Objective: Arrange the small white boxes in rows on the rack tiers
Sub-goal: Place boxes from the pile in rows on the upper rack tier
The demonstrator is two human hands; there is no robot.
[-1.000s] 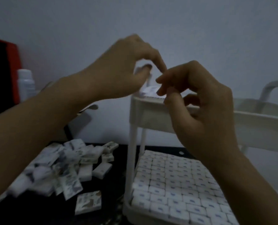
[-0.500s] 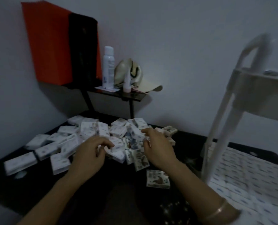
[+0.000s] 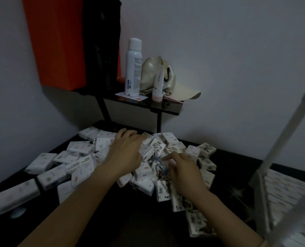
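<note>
On the dark desk (image 3: 101, 225), both hands are now down in the pile of small white boxes (image 3: 80, 150). A second ago they were up at the top tier of the white rack (image 3: 280, 145), setting a box there. Half a second ago they had just come to the pile. Now they are deeper in it. The head has turned more toward the pile, so only a leg and the low tier of the rack show, at the right edge of the desk.

The left hand (image 3: 125, 154) lies over the middle of the pile with its fingers (image 3: 130, 138) bent down onto the boxes. The right hand (image 3: 183, 172) is just beside it, nearer the rack, and its fingers (image 3: 171, 157) are curled and blurry. I cannot tell if either hand has hold of a box yet.

The loose boxes lie every which way, from the left edge of the desk to near the rack, mostly toward the far edge by the wall. The low tier (image 3: 288, 191) already looks full of neat rows. The top tier is out of sight.

I think one box is done and the hands are hunting for the next ones. Many boxes are still loose, so a lot is left to do.

Behind the pile, a little black shelf (image 3: 166, 108) holds a white spray can (image 3: 133, 66), a tube (image 3: 158, 84) and a pale cap (image 3: 182, 91).
</note>
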